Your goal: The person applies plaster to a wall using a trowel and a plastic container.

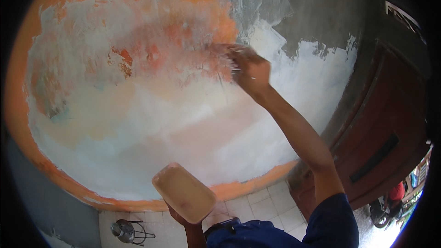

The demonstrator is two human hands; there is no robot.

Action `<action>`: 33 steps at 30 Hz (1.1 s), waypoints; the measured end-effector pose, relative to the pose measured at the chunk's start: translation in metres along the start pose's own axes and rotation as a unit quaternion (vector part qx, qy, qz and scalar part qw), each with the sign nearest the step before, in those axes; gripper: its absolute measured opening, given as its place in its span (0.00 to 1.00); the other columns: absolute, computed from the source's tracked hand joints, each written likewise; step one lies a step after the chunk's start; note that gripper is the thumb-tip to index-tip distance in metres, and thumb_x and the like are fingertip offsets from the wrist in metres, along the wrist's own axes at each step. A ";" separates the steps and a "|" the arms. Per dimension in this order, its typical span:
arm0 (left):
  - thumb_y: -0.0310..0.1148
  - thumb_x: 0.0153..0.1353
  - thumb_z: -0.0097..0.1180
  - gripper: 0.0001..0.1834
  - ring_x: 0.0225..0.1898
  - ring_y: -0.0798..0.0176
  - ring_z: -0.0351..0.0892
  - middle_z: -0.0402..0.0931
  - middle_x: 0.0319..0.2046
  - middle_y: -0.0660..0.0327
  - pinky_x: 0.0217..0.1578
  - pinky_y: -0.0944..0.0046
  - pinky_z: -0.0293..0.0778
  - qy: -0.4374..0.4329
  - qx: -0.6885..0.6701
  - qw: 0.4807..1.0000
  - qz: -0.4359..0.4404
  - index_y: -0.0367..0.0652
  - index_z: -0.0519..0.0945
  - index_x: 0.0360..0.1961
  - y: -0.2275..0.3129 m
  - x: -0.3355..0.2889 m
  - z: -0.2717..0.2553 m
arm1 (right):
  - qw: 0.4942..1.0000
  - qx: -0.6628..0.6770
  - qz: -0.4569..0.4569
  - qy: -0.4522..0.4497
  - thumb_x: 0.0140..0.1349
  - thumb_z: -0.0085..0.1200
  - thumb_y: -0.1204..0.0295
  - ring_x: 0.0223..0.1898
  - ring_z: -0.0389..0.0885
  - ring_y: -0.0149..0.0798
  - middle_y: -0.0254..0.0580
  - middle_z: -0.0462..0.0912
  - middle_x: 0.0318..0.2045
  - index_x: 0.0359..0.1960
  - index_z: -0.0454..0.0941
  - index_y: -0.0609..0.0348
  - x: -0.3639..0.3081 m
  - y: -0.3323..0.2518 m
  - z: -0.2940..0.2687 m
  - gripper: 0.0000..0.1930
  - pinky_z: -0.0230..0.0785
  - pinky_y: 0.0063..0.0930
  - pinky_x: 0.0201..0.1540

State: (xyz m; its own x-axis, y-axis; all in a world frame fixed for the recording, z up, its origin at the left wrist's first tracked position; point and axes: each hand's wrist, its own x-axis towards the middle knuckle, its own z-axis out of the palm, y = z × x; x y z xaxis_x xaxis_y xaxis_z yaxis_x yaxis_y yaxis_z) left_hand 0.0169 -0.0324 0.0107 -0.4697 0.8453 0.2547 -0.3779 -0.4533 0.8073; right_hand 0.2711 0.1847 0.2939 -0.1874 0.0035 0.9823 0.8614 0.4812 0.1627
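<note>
In front of me is a wall [183, 124] coated with patchy white filler over orange paint and bare grey plaster. My right hand [254, 74], arm stretched out, is closed around a putty knife [233, 56] against the upper middle of the wall. Motion blurs the blade, so its outline is unclear, and white smears mark the fingers. Lower down, my left hand [180, 217] supports a tan rectangular tub [183, 192] with rounded corners, tilted in front of my body. The tub hides most of the left fingers, and its contents do not show.
A dark metal stool [138, 233] with a rounded dark object [122, 230] beside it stands on the tiled floor [264, 206] at lower left. To the right is a dark red door [390, 124]. Beyond it a parked motorcycle [381, 213] shows in bright daylight.
</note>
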 end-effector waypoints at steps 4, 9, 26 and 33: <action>0.57 0.67 0.33 0.34 0.51 0.50 0.73 0.69 0.53 0.52 0.50 0.45 0.73 -0.003 -0.190 0.975 -0.113 0.41 0.61 0.62 -0.010 -0.005 -0.014 | 0.996 -0.057 0.008 0.069 0.45 0.56 0.80 0.42 0.82 0.51 0.47 0.79 0.47 0.48 0.77 0.57 0.014 0.028 -0.016 0.23 0.75 0.42 0.44; 0.56 0.67 0.33 0.32 0.51 0.49 0.73 0.69 0.52 0.53 0.50 0.45 0.73 0.012 -0.297 0.943 -0.146 0.43 0.63 0.61 0.001 -0.005 -0.008 | 0.995 -0.072 -0.039 -0.050 0.40 0.51 0.85 0.33 0.81 0.53 0.51 0.82 0.33 0.50 0.76 0.62 -0.030 0.063 0.020 0.28 0.76 0.41 0.39; 0.59 0.64 0.36 0.35 0.54 0.48 0.71 0.68 0.53 0.53 0.52 0.44 0.71 -0.027 -0.245 0.956 -0.158 0.44 0.62 0.62 -0.026 -0.013 -0.032 | 0.996 -0.085 0.017 -0.021 0.43 0.55 0.83 0.31 0.80 0.51 0.50 0.81 0.30 0.51 0.79 0.55 -0.016 0.050 -0.027 0.27 0.75 0.40 0.35; 0.60 0.63 0.36 0.36 0.54 0.47 0.71 0.68 0.54 0.52 0.52 0.42 0.71 -0.006 -0.259 0.954 -0.151 0.44 0.61 0.63 -0.037 -0.018 -0.041 | 0.990 -0.076 -0.060 -0.103 0.41 0.51 0.83 0.37 0.82 0.48 0.51 0.83 0.33 0.46 0.80 0.58 -0.114 0.054 0.007 0.25 0.75 0.40 0.42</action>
State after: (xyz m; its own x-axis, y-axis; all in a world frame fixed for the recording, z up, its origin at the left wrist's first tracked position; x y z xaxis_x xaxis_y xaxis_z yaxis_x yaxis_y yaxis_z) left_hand 0.0063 -0.0421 -0.0459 -0.2691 0.9613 0.0595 -0.8397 -0.2644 0.4743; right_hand 0.3357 0.2161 0.1901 -0.3720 0.1409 0.9175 0.8852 0.3513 0.3050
